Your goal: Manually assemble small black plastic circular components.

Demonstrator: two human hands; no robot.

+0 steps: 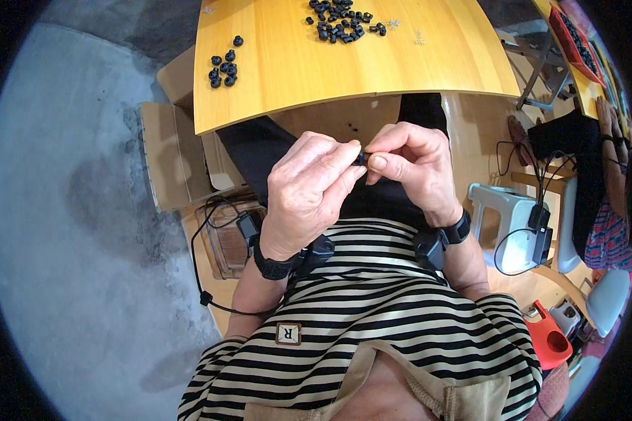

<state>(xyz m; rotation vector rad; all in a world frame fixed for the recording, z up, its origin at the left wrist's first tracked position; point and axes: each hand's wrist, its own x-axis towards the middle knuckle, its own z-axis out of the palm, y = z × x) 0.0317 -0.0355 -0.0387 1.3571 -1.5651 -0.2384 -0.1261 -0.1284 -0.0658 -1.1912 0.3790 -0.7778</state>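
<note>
Between my fingertips, above my lap, is a small black round part (360, 159), mostly hidden by the fingers. My left hand (310, 188) pinches it from one side. The thumb and forefinger of my right hand (413, 167) close on its other side, fingertips nearly meeting the left ones. On the wooden table (379, 70) just beyond lies a pile of small black parts (340, 22), with tiny clear pieces (394, 24) beside it. A smaller group of black knob-like parts (223, 68) sits near the table's left edge.
An open cardboard box (172, 151) stands under the table's left side. A cable (202, 259) runs to my left wrist. To the right are a pale plastic stool (502, 221) with cables, a red container (546, 337), and another person's arm (612, 165) by a red tray (574, 45).
</note>
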